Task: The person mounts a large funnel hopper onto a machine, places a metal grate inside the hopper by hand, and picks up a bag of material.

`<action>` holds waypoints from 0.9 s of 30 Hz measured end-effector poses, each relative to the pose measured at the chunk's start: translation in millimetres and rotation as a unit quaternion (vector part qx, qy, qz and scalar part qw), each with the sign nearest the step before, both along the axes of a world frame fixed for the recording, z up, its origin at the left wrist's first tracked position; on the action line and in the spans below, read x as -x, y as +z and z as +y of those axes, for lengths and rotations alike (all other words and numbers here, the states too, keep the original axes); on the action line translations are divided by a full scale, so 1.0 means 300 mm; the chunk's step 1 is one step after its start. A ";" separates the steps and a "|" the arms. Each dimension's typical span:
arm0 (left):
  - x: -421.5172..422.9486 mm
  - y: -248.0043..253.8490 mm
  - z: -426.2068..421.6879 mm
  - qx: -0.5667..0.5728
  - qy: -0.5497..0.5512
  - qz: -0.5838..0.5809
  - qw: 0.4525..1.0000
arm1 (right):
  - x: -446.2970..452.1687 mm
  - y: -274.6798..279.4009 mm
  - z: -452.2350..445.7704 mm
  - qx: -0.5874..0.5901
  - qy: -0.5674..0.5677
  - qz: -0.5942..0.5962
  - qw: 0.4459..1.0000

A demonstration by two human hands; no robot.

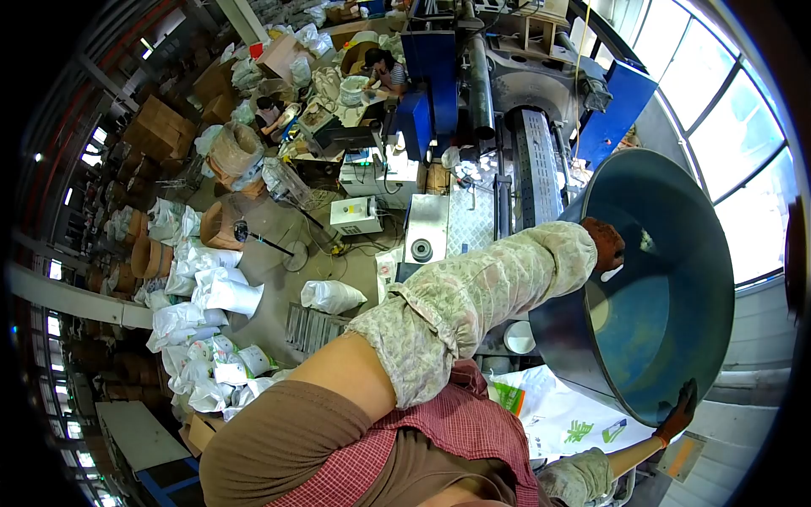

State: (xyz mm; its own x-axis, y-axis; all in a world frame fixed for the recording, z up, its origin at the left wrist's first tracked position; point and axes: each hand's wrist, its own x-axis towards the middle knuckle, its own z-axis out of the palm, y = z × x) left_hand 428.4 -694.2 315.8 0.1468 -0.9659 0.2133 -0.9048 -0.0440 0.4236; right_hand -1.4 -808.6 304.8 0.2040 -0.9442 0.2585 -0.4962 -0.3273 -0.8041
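- Strong daylight, windows (694, 76) to my right burnt white.
- Drum (659, 287) interior half-shaded.
- Left depths dim.
- Edges bowed, corners black.

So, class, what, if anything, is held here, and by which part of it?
A large, round, blue-green drum, by its rim: the brown-gloved left hand higher in view, the brown-gloved right hand lower.

Large blue tub (667, 313) tilted on its side. Gloved left hand (604, 245) curled over its rim; gloved right hand (678, 414) against lower rim. Printed white sack (557, 410) near.
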 end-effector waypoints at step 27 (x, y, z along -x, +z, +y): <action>0.005 0.001 0.000 0.009 0.004 0.005 1.000 | -0.026 0.027 0.032 -0.005 -0.008 -0.010 1.000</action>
State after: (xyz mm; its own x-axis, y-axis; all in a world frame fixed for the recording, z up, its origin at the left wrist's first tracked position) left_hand 427.1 -694.1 316.0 0.1568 -0.9608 0.2286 -0.9001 -0.0437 0.4335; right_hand 6.3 -799.0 312.9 0.1841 -0.9501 0.2518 -0.4855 -0.3107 -0.8172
